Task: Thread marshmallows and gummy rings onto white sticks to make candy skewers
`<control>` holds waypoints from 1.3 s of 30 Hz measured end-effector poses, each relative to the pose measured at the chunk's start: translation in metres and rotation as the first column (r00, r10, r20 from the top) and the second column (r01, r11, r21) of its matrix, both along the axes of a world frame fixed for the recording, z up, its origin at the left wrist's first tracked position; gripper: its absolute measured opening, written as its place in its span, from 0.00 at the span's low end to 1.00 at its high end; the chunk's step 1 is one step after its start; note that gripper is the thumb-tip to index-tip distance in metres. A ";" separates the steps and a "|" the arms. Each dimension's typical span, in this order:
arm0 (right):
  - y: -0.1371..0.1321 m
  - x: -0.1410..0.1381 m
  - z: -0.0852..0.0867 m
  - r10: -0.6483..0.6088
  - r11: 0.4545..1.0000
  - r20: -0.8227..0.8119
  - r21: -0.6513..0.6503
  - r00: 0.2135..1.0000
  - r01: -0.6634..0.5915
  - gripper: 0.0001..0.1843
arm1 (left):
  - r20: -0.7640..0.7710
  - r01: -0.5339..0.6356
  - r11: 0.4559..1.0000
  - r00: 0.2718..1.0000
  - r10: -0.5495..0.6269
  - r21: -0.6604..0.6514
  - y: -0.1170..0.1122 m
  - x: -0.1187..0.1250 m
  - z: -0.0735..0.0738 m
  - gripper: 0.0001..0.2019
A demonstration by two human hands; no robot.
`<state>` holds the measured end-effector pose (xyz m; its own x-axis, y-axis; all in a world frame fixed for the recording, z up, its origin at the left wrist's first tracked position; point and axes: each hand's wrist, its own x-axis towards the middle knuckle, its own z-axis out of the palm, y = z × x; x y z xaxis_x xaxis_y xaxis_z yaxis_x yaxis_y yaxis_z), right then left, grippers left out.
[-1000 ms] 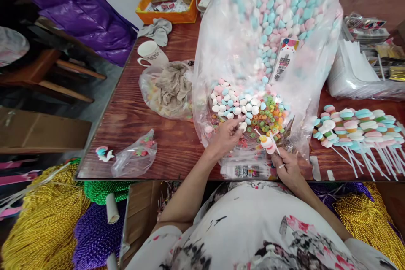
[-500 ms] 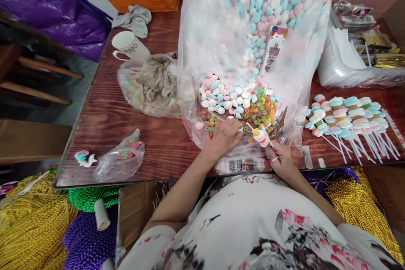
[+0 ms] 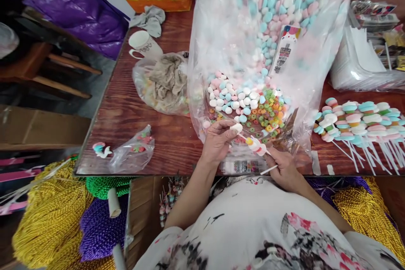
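Note:
Between the fingertips of my left hand [image 3: 217, 140] is a white marshmallow [image 3: 236, 128], held at the upper tip of a white stick. My right hand [image 3: 282, 165] grips that marshmallow skewer [image 3: 257, 147], which carries pale marshmallows and a yellow piece. Another white stick end [image 3: 268, 170] pokes out by the right fingers. Just beyond both hands, loose pink, blue and white marshmallows [image 3: 232, 97] and colourful ring candies [image 3: 268, 112] lie on a large clear plastic bag [image 3: 209, 38]. More marshmallows fill the bag's far part.
Finished-looking marshmallow skewers [image 3: 360, 120] lie in a row at right, before a clear plastic bin [image 3: 357, 71]. Leftward are a white mug [image 3: 145, 45], a crumpled cloth [image 3: 169, 76] on a bag, a small candy bag [image 3: 136, 149] and an orange tray [image 3: 158, 4].
My left hand has drawn back from the candy pile and brought the white marshmallow to the stick's tip. The skewer now slants toward it. The whole view has shifted slightly.

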<state>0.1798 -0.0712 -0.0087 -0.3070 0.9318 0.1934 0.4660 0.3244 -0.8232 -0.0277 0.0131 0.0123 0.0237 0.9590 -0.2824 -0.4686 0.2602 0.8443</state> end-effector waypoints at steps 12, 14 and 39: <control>-0.002 0.002 -0.002 -0.018 0.999 0.051 -0.027 0.999 0.019 0.10 | -0.130 -0.061 0.979 0.988 0.088 0.196 -0.011 0.005 -0.006 0.21; -0.002 0.002 -0.002 -0.005 1.000 0.073 -0.004 0.997 0.005 0.10 | -0.188 -0.058 0.958 0.975 0.115 0.282 -0.012 0.005 -0.005 0.19; 0.014 0.000 0.010 -0.096 0.990 -0.106 -0.117 0.990 0.084 0.12 | -0.722 0.459 0.559 0.472 0.506 0.691 -0.022 -0.010 -0.019 0.17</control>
<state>0.1796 -0.0572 0.0015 -0.2035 0.9723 0.1149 0.3925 0.1885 -0.9002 -0.0377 -0.0094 -0.0064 0.2387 0.7334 0.6365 0.5339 -0.6467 0.5448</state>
